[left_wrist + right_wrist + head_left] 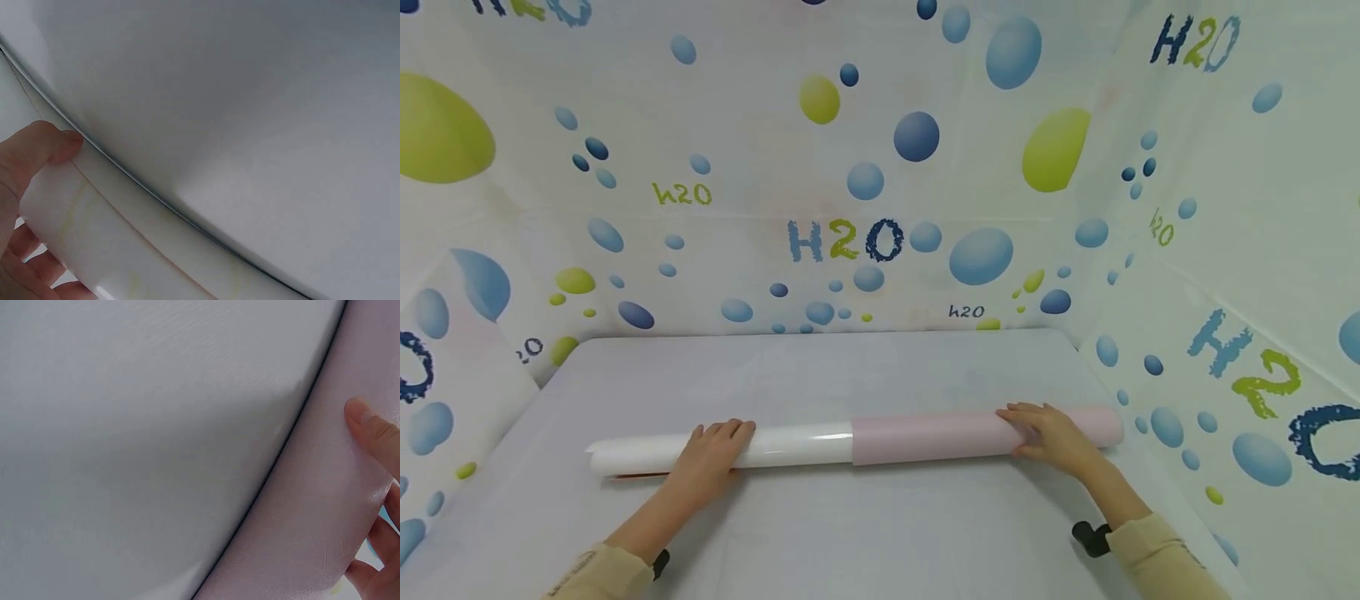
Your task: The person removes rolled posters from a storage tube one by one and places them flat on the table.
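A long roll lies crosswise on the white table (880, 533) in the head view. Its left half is a glossy white sheet (801, 444); the right half is a matte pink layer (925, 437). My left hand (711, 450) grips the white part from above. In the left wrist view the thumb (65, 145) is at the sheet's loose edge, and the fingers reach round the far side. Faint yellow marks show on that glossy surface. My right hand (1052, 440) holds the pink part near its right end, thumb (362, 415) on the near side, fingers beyond it.
Behind the table hangs a white backdrop (737, 250) printed with blue and green bubbles and H2O lettering. It also runs along the right side. The table's back edge (820, 335) lies beyond the roll. A black strap piece (1090, 539) shows at the right wrist.
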`<state>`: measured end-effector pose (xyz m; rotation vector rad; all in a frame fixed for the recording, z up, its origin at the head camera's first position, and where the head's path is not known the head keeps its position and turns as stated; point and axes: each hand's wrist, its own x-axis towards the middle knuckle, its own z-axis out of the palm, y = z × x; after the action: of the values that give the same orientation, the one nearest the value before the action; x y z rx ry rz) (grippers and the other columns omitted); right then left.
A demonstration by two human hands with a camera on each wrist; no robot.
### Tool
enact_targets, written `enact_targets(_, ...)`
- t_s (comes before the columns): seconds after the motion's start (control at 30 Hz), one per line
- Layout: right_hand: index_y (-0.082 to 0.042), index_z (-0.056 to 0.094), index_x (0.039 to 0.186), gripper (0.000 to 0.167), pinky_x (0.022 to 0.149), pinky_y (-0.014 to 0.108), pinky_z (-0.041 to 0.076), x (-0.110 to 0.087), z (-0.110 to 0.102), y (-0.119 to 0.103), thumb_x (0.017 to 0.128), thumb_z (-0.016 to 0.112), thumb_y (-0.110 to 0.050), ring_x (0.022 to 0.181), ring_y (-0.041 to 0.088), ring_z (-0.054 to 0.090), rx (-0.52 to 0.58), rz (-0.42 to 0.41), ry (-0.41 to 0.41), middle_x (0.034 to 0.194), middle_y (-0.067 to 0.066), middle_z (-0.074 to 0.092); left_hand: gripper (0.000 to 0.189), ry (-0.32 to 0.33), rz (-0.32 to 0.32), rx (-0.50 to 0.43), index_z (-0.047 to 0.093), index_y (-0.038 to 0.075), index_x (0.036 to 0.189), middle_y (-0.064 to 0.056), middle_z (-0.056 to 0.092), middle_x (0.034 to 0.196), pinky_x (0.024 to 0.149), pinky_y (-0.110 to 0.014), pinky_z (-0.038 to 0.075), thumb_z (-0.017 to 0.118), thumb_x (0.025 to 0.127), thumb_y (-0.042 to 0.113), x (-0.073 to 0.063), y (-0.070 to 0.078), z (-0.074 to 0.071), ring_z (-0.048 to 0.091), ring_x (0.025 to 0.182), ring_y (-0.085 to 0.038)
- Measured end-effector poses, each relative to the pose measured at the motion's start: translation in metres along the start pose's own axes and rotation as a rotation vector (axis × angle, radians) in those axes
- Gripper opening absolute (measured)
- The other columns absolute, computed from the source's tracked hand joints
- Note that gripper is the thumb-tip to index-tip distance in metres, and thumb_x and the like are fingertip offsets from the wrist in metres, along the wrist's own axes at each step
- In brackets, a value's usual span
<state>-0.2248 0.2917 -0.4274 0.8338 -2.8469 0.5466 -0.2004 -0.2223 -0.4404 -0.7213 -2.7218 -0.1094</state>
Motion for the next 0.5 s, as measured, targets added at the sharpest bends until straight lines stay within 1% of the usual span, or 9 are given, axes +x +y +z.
enact_targets(0.1, -0.012, 0.058, 0.124, 0.063, 0.095, 0.060, 0.032, -0.002, -0.001, 0.003, 0.066, 0.081, -0.017, 0.116, 0.034, 0.050, -0.006, 0.008, -0.001, 0.124, 0.015, 0.055, 0.062, -0.007, -0.004, 0.003, 0.051, 0.000, 0.107, -0.016, 0.057, 0.101, 0.075, -0.061, 0.043, 0.085, 0.055, 0.003, -0.004, -0.006, 0.001, 0.057, 0.091, -0.038)
enact_targets(0.23, -0.012, 0.058, 0.123, 0.062, 0.093, 0.062, 0.031, -0.005, -0.002, 0.008, 0.066, 0.081, -0.017, 0.115, 0.035, 0.050, -0.017, 0.008, 0.000, 0.124, 0.015, 0.056, 0.062, -0.021, -0.027, -0.008, 0.052, 0.000, 0.107, -0.016, 0.057, 0.102, 0.076, -0.062, 0.041, 0.085, 0.055, 0.002, -0.009, -0.012, -0.001, 0.056, 0.093, -0.038)
enact_targets(0.4, -0.010, 0.059, 0.121, 0.062, 0.091, 0.064, 0.031, -0.010, -0.003, 0.013, 0.063, 0.082, -0.015, 0.112, 0.037, 0.052, -0.028, -0.013, 0.040, 0.120, 0.017, 0.058, 0.061, -0.032, -0.052, -0.032, 0.052, 0.001, 0.107, -0.016, 0.056, 0.103, 0.076, -0.065, 0.039, 0.085, 0.055, 0.001, -0.015, -0.022, -0.005, 0.055, 0.094, -0.039)
enact_targets(0.5, -0.011, 0.060, 0.120, 0.062, 0.091, 0.065, 0.030, -0.012, -0.005, 0.016, 0.063, 0.083, -0.015, 0.112, 0.038, 0.051, -0.031, 0.006, 0.051, 0.120, 0.017, 0.058, 0.061, -0.039, -0.070, -0.038, 0.051, 0.001, 0.105, -0.016, 0.056, 0.103, 0.075, -0.067, 0.037, 0.085, 0.055, 0.000, -0.020, -0.031, -0.008, 0.055, 0.093, -0.040)
